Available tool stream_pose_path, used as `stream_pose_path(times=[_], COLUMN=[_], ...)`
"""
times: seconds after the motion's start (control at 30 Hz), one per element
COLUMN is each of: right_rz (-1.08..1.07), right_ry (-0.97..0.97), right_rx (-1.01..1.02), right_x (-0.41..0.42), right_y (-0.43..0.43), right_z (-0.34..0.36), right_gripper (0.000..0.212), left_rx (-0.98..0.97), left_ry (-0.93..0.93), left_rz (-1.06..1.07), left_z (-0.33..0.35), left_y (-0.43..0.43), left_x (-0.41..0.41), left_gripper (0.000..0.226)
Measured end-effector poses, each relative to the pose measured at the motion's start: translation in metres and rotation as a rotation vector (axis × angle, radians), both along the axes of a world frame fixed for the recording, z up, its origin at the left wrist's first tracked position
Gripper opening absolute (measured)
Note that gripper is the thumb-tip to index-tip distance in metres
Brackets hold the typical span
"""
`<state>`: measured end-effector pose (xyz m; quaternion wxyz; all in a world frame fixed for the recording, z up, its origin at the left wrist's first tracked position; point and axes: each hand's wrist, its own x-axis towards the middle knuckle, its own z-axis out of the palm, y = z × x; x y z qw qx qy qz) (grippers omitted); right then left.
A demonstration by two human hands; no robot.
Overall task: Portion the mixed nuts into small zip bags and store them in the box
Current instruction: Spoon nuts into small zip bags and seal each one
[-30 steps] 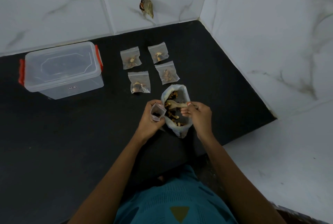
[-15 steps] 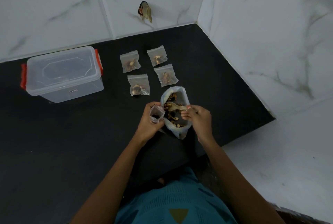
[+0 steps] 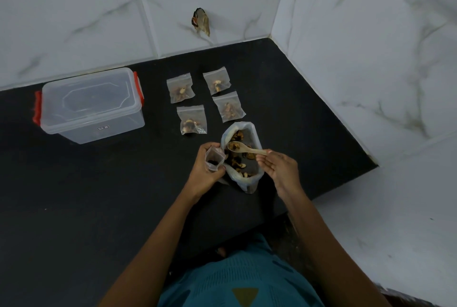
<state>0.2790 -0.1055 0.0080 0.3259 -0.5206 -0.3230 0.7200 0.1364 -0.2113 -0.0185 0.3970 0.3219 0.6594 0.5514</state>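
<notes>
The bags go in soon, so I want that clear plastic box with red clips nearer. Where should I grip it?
Probably take the clear plastic box by its two short ends, coming in from each side, just under the red clips. It is broad, its long walls are smooth, and its lid sits on, so it should lift whole.

No legible text anywhere. The box [image 3: 91,106] has a small white sticker [image 3: 103,127] on its front wall, well left of the fingers of the left hand [image 3: 205,170]; print too small to read. The shirt [image 3: 237,279], nearer the person than those fingers, has a yellowish triangle [image 3: 244,295], no letters.
</notes>
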Motion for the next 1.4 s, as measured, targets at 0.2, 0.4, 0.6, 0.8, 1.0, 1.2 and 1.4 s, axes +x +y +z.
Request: stream_pose_path(times=[0.2, 0.4, 0.6, 0.8, 1.0, 1.2, 1.4], right_rz=[0.006, 0.037, 0.126, 0.219, 0.36, 0.486, 0.462], right_ry=[0.006, 0.021, 0.037, -0.054, -0.301, -0.5, -0.54], right_rx=[0.019, 0.076, 0.145, 0.384, 0.96, 1.561, 1.696], right_x=[0.01, 0.021, 0.025, 0.022, 0.017, 0.014, 0.017], right_y=[-0.001, -0.005, -0.019, -0.03, -0.038, -0.044, -0.047], right_z=[0.009, 0.038, 0.072, 0.083, 0.075, 0.069, 0.066], right_gripper=[0.011, 0.012, 0.016, 0.017, 0.012, 0.023, 0.015], left_rx=[0.008, 0.047, 0.078, 0.147, 0.191, 0.236, 0.254], left_ry=[0.034, 0.121, 0.125, 0.134, 0.166, 0.16, 0.153], left_rz=[0.0, 0.028, 0.036, 0.023, 0.011, 0.029, 0.065], left_z=[0.002, 0.005, 0.017, 0.03, 0.037, 0.038, 0.042], left_y=[-0.002, 0.002, 0.008, 0.014, 0.017, 0.015, 0.015], left_x=[-0.001, 0.0, 0.005, 0.011, 0.016, 0.019, 0.02], left_gripper=[0.056, 0.057, 0.058, 0.06, 0.059, 0.057, 0.051])
